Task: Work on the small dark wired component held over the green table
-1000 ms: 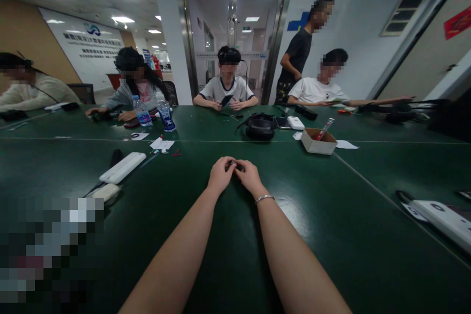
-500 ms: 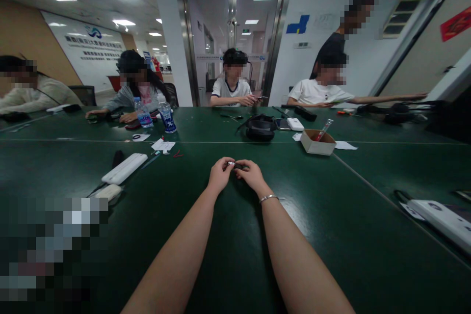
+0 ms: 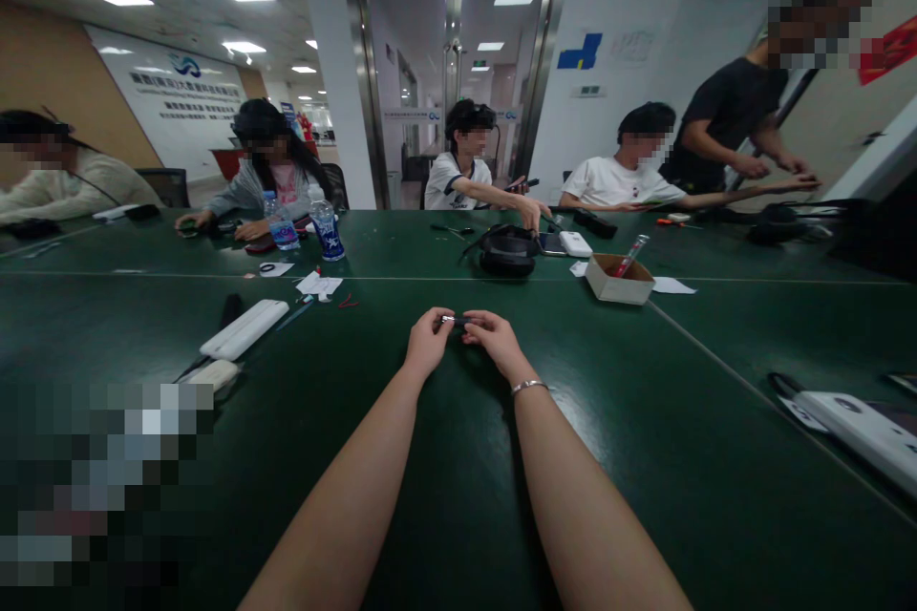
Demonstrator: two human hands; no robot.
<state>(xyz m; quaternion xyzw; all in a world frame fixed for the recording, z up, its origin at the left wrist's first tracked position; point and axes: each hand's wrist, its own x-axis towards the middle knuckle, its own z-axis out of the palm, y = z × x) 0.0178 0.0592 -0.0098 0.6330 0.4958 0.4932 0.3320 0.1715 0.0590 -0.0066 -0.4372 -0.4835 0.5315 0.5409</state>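
1. Two bare hands meet in the middle of the big dark green table (image 3: 645, 458), and this list goes from the left side to the right side.
2. At the far left, a long white flat box (image 3: 244, 328) lies on the table, with a small cream-coloured block (image 3: 211, 374) just in front of it.
3. Behind them stand two clear plastic water bottles with blue labels (image 3: 328, 231), near small white paper scraps (image 3: 316, 284).
4. The left hand (image 3: 427, 344) rests on the table with its fingers bent in, and its fingertips pinch the left end of a small thin dark piece with a shiny metal end (image 3: 454, 319).
5. That small piece sits between the two hands, just above the table, in the middle of the view. It is too small to tell what it is.
6. The right hand (image 3: 496, 340) is also curled in and pinches the right end of the same piece. A thin silver bracelet (image 3: 528, 387) goes around its wrist.
7. Farther back, a round black headset (image 3: 507, 252) sits on the table, and a person across the table stretches a hand (image 3: 534, 213) out over it.
8. To the right of it stands a small open brown cardboard box (image 3: 619, 279) with a red and clear pen-like stick (image 3: 630, 254) leaning in it.
9. At the far right edge lies another long white flat device (image 3: 863, 425).
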